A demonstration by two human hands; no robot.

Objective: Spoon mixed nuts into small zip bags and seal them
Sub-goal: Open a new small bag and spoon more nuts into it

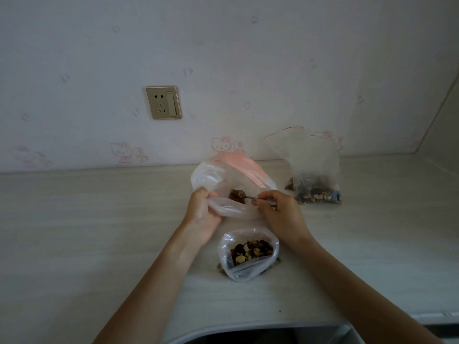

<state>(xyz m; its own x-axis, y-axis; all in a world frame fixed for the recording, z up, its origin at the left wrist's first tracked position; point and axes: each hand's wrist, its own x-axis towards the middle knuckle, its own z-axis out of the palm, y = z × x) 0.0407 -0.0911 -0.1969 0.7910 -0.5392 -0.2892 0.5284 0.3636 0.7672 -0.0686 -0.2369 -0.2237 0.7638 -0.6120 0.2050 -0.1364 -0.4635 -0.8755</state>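
Observation:
My left hand (202,214) grips the near rim of a clear zip bag (232,175) with a red seal strip, holding its mouth wide. My right hand (278,211) pinches the handle of a metal spoon (248,196). The spoon's bowl is loaded with mixed nuts and sits inside the bag's mouth. In front of my hands an open plastic bag of mixed nuts (249,252) stands on the counter, its rim rolled down. A second zip bag (314,175) with nuts in its bottom stands upright at the right back, its red-edged top unsealed.
The pale counter (99,232) runs to a wall with a power socket (164,102). A few nut bits lie beside the source bag. A dark sink rim (260,335) shows at the bottom edge. The wall corner rises at the far right.

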